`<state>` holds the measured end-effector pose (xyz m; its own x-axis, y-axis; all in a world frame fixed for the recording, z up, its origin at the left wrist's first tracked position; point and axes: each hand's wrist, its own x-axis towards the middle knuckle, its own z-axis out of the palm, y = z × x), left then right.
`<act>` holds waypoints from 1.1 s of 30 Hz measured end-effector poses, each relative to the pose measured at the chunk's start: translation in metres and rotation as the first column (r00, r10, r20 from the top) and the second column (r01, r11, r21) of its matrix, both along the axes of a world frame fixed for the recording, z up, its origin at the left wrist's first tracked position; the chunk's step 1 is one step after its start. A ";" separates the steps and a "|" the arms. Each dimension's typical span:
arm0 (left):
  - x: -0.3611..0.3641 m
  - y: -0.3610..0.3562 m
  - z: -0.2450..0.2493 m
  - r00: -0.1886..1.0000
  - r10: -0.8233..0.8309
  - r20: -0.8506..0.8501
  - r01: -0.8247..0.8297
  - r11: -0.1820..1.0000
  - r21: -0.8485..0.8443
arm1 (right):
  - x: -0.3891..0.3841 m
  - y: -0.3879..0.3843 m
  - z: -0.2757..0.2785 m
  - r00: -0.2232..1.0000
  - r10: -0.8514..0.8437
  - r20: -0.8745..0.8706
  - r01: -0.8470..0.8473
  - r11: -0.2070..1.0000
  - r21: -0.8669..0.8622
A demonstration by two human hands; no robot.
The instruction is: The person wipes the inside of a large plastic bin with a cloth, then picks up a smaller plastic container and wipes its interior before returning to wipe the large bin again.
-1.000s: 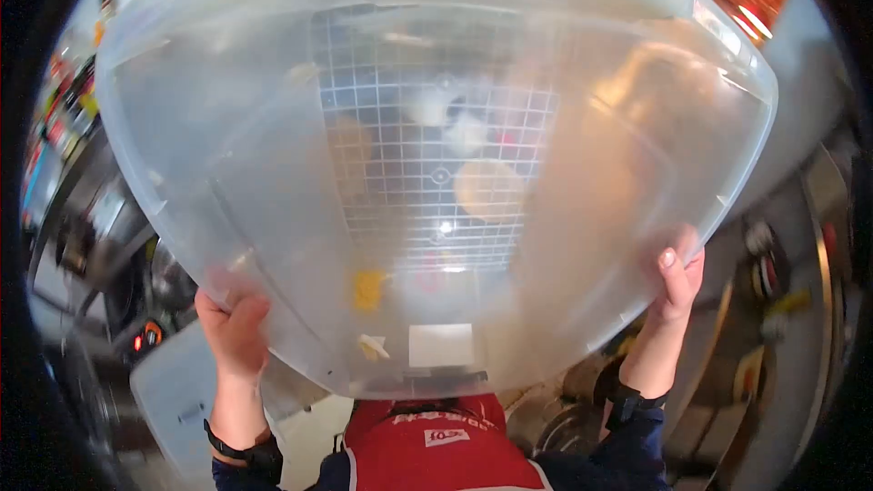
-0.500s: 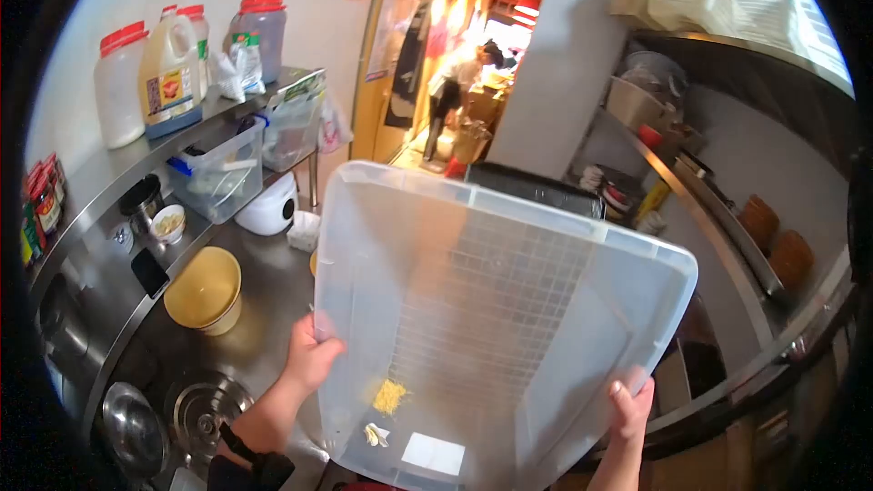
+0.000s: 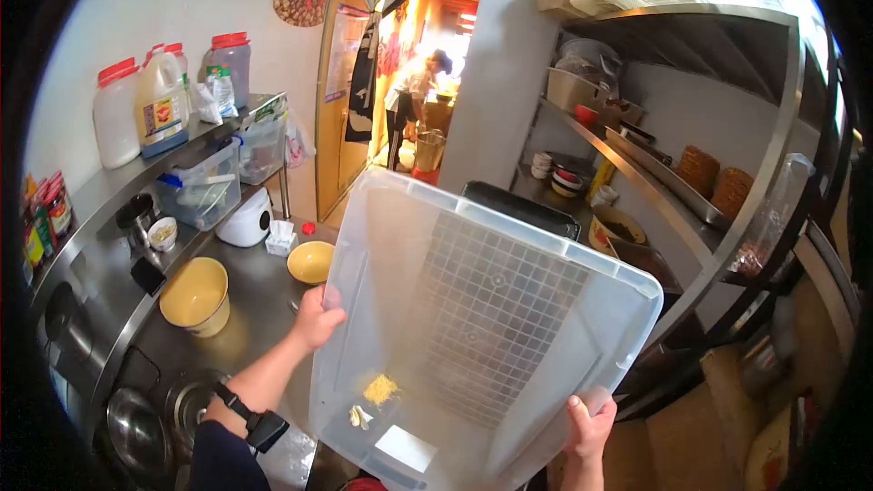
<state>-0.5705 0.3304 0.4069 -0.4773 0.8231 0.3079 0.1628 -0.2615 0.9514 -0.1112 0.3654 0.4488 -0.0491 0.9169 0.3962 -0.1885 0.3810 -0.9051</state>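
Note:
A big translucent plastic storage box (image 3: 382,245) hangs tilted in front of me, its open side facing me. My left hand (image 3: 316,320) is closed on its left edge, the thumb inside and the other fingers hidden behind the wall. On the lower right side, my right hand (image 3: 589,423) grips the opposite edge, thumb up. Near the lower left corner of the box show a small heap of yellow shreds (image 3: 380,389) and a crumpled whitish scrap (image 3: 360,416). Beside them is a white rectangle (image 3: 406,447), perhaps a label. A grid pattern covers the middle of the box.
To the left, a steel counter (image 3: 259,309) bears a large yellow bowl (image 3: 195,295), a smaller one (image 3: 311,262) and a tissue pack (image 3: 282,238). Jars stand on the shelf above. A steel rack (image 3: 677,209) rises at right. A person (image 3: 414,105) stoops beyond the doorway.
My view has turned to the right, showing more of the rack. The box sits slightly further left in view, still between both hands, and the smaller yellow bowl is now more visible.

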 end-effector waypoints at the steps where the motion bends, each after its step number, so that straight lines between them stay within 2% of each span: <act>1: 0.001 -0.005 0.006 0.996 -0.006 -0.087 0.004 1.000 -0.030 | 0.000 -0.009 0.001 0.999 0.004 -0.036 -0.005 1.000 -0.018; 5: 0.000 0.003 0.011 0.981 -0.003 -0.192 0.012 0.999 0.047 | 0.001 -0.034 0.000 0.994 -0.035 -0.104 0.036 0.999 -0.001; 7: 0.014 0.006 0.031 0.933 0.096 -0.346 -0.063 0.992 0.106 | -0.002 -0.045 0.000 0.991 -0.039 -0.125 0.038 0.999 -0.012; 9: 0.028 0.008 0.039 0.768 0.339 -0.544 -0.299 0.940 0.164 | -0.009 -0.059 0.000 0.989 -0.043 -0.139 0.039 0.999 -0.030; 11: 0.064 -0.005 0.073 0.690 0.439 -0.575 -0.400 0.894 0.201 | -0.024 -0.073 0.003 0.972 -0.126 -0.199 0.120 0.992 -0.044; 13: 0.103 -0.005 0.091 0.652 0.444 -0.615 -0.262 0.893 0.367 | -0.036 -0.086 0.002 0.967 -0.156 -0.200 0.151 0.988 -0.041; 15: 0.157 -0.008 0.113 0.796 0.152 -0.586 0.047 0.949 0.311 | -0.049 -0.096 0.000 0.962 -0.196 -0.192 0.192 0.981 -0.039; 17: 0.209 -0.013 0.128 0.784 0.013 -0.620 0.253 0.906 0.339 | -0.058 -0.102 -0.009 0.957 -0.222 -0.184 0.217 0.975 -0.048; 18: 0.233 -0.021 0.138 0.819 -0.123 -0.560 0.329 0.901 0.283 | -0.064 -0.107 -0.011 0.955 -0.238 -0.175 0.234 0.971 -0.040; 20: 0.271 -0.035 0.146 0.768 -0.226 -0.599 0.430 0.876 0.220 | -0.078 -0.116 -0.005 0.937 -0.255 -0.238 0.253 0.967 -0.040; 22: 0.297 -0.051 0.152 0.685 -0.325 -0.652 0.467 0.883 0.050 | -0.079 -0.121 -0.011 0.938 -0.203 -0.280 0.223 0.974 0.042; 23: 0.309 -0.055 0.148 0.682 -0.337 -0.649 0.474 0.880 0.041 | -0.074 -0.119 -0.021 0.946 -0.157 -0.283 0.192 0.976 0.101; 24: 0.321 -0.058 0.144 0.666 -0.282 -0.690 0.453 0.888 0.074 | -0.076 -0.126 -0.016 0.944 -0.168 -0.284 0.201 0.975 0.091; 25: 0.328 -0.062 0.139 0.647 -0.229 -0.728 0.439 0.892 0.109 | -0.082 -0.133 -0.008 0.828 -0.054 -0.558 0.070 0.997 0.008; 26: 0.333 -0.064 0.137 0.638 -0.258 -0.726 0.467 0.879 0.098 | -0.086 -0.139 -0.003 0.619 0.015 -0.785 -0.060 0.998 -0.029; 27: 0.340 -0.065 0.136 0.640 -0.204 -0.741 0.406 0.908 0.101 | -0.086 -0.142 -0.010 0.619 -0.038 -0.784 0.001 0.999 -0.048; 28: 0.350 -0.062 0.135 0.632 -0.167 -0.757 0.370 0.923 0.106 | -0.086 -0.140 -0.025 0.805 -0.084 -0.587 0.143 0.988 0.055; 29: 0.355 -0.058 0.132 0.660 -0.067 -0.748 0.355 0.906 0.233 | -0.084 -0.137 -0.041 0.920 -0.188 -0.344 0.255 0.953 0.162; 30: 0.357 -0.057 0.124 0.690 0.014 -0.723 0.335 0.880 0.337 | -0.082 -0.143 -0.055 0.945 -0.319 -0.073 0.327 0.912 0.247; 32: 0.351 -0.061 0.125 0.639 0.059 -0.767 0.307 0.895 0.325 | -0.090 -0.151 -0.041 0.942 -0.317 -0.109 0.335 0.889 0.313; 33: 0.346 -0.064 0.128 0.639 0.040 -0.768 0.308 0.901 0.304 | -0.096 -0.152 -0.037 0.957 -0.182 -0.227 0.225 0.958 0.180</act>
